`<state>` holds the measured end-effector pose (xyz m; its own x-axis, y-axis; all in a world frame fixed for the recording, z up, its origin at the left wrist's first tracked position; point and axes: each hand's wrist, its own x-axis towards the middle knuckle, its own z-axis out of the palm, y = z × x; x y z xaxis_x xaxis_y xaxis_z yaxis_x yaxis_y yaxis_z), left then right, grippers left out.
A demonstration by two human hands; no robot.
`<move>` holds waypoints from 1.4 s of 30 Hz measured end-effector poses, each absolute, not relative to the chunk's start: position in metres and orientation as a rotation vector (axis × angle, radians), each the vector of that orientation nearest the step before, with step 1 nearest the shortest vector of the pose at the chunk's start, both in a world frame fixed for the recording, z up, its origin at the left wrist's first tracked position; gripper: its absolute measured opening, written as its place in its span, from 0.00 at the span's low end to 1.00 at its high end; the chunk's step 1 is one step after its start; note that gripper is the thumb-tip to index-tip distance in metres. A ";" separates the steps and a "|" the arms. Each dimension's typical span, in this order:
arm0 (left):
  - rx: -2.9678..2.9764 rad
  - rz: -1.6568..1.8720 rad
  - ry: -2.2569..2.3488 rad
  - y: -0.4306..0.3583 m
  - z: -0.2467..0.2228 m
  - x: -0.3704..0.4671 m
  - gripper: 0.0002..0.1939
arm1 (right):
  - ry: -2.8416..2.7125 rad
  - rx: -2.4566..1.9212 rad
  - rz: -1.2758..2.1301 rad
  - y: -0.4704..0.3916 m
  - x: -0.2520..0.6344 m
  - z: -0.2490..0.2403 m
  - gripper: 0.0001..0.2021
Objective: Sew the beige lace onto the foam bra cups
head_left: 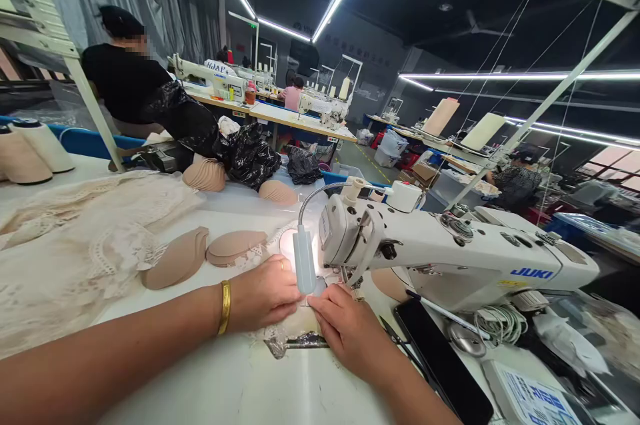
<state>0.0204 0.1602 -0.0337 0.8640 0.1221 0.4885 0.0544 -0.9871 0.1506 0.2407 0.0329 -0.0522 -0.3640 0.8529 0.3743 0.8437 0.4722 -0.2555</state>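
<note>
A white sewing machine (pixel 450 248) stands right of centre, with a small grey lamp (pixel 304 262) on a bent metal neck beside its head. My left hand (pixel 265 295), with a gold bangle at the wrist, is closed on pale lace fabric (pixel 287 326) just left of the needle area. Close against it, my right hand (pixel 345 322) pinches the same fabric in front of the machine head. The lamp and fingers partly hide the fabric. Beige bra cups (pixel 175 258) and a second cup stack (pixel 235 247) lie left of my hands.
White lace (pixel 90 232) is heaped at the left, near thread cones (pixel 43 145). A black phone (pixel 440 358), scissors (pixel 400 338) and a white box (pixel 530 395) lie at the right. Black plastic bags (pixel 253 155) sit behind the table. A person in black (pixel 123 78) sits beyond.
</note>
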 end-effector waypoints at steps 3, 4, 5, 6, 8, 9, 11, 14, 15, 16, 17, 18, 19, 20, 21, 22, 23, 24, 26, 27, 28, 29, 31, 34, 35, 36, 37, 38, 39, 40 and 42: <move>2.975 0.671 0.096 0.163 -0.032 0.021 0.05 | -2.273 -1.406 0.016 0.032 0.241 -0.053 0.16; 3.003 0.630 0.103 0.164 -0.032 0.022 0.06 | -2.277 -1.410 0.013 0.032 0.241 -0.053 0.16; 3.029 0.590 0.118 0.166 -0.032 0.022 0.06 | -2.280 -1.415 0.008 0.032 0.241 -0.054 0.16; 3.049 0.565 0.137 0.168 -0.033 0.023 0.06 | -2.281 -1.421 0.003 0.033 0.241 -0.054 0.15; 3.078 0.556 0.162 0.171 -0.034 0.025 0.05 | -2.282 -1.425 -0.004 0.033 0.241 -0.055 0.15; 3.087 0.569 0.173 0.172 -0.034 0.025 0.04 | -2.280 -1.423 -0.006 0.033 0.241 -0.055 0.15; 3.097 0.602 0.208 0.172 -0.035 0.026 0.03 | -2.273 -1.414 -0.004 0.033 0.241 -0.055 0.14; 3.108 0.599 0.280 0.169 -0.035 0.028 0.04 | -2.257 -1.395 0.002 0.035 0.241 -0.056 0.14; 3.108 0.595 0.304 0.168 -0.035 0.029 0.04 | -2.250 -1.388 0.012 0.035 0.241 -0.056 0.13; 3.107 0.592 0.330 0.168 -0.035 0.030 0.04 | -2.241 -1.382 0.030 0.034 0.240 -0.055 0.13; 3.102 0.592 0.360 0.167 -0.035 0.031 0.05 | -2.229 -1.377 0.058 0.034 0.239 -0.054 0.12; 3.094 0.596 0.396 0.167 -0.034 0.031 0.06 | -2.211 -1.379 0.095 0.033 0.237 -0.052 0.11; 3.081 0.605 0.430 0.166 -0.033 0.030 0.08 | -2.181 -1.390 0.146 0.031 0.235 -0.050 0.11; 3.063 0.616 0.457 0.164 -0.032 0.027 0.09 | -2.128 -1.415 0.222 0.030 0.231 -0.047 0.10; 3.040 0.632 0.479 0.160 -0.029 0.023 0.10 | -2.051 -1.450 0.342 0.028 0.226 -0.044 0.09; 3.023 0.650 0.491 0.153 -0.027 0.017 0.11 | -1.940 -1.478 0.510 0.026 0.220 -0.041 0.08; 2.995 0.674 0.479 0.143 -0.025 0.009 0.12 | -1.796 -1.487 0.709 0.024 0.213 -0.038 0.07; 2.938 0.707 0.456 0.128 -0.023 0.001 0.14 | -1.628 -1.469 0.907 0.022 0.206 -0.035 0.10; 2.696 0.764 0.409 0.091 -0.023 -0.016 0.14 | -1.313 -1.360 1.198 0.018 0.188 -0.033 0.19; 2.457 0.770 0.455 0.070 -0.025 -0.024 0.13 | -1.196 -1.293 1.261 0.016 0.180 -0.033 0.22; 2.185 0.717 0.522 0.050 -0.028 -0.029 0.11 | -1.109 -1.233 1.277 0.013 0.171 -0.033 0.24; 1.877 0.598 0.554 0.032 -0.032 -0.033 0.11 | -1.051 -1.182 1.267 0.010 0.163 -0.035 0.26; 1.231 0.485 0.593 0.005 -0.037 -0.034 0.22 | -0.994 -1.107 1.208 -0.001 0.148 -0.041 0.28; 0.619 0.739 0.666 -0.004 -0.031 -0.030 0.25 | -1.013 -1.112 1.072 -0.024 0.131 -0.056 0.30; 0.522 0.850 0.686 -0.001 -0.025 -0.028 0.22 | -1.024 -1.138 1.028 -0.033 0.126 -0.062 0.30; 0.456 0.938 0.704 0.002 -0.019 -0.027 0.18 | -1.023 -1.166 0.987 -0.041 0.123 -0.069 0.30; 0.407 0.997 0.725 0.006 -0.013 -0.027 0.15 | -1.002 -1.190 0.950 -0.048 0.120 -0.076 0.30; 0.359 1.030 0.752 0.010 -0.008 -0.027 0.10 | -0.964 -1.205 0.917 -0.054 0.118 -0.082 0.29; 0.305 1.041 0.778 0.012 -0.004 -0.026 0.06 | -0.919 -1.209 0.887 -0.060 0.116 -0.087 0.28; 0.249 1.044 0.796 0.014 -0.002 -0.026 0.03 | -0.873 -1.207 0.860 -0.064 0.115 -0.092 0.27; 0.142 1.032 0.798 0.013 -0.003 -0.025 0.06 | -0.803 -1.205 0.823 -0.069 0.114 -0.097 0.26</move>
<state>-0.0249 0.0127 -0.0027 0.2644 0.8094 -0.5244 -0.7116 0.5307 0.4603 0.1137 -0.0688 -0.0967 0.4782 0.8738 0.0885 -0.1104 0.1598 -0.9810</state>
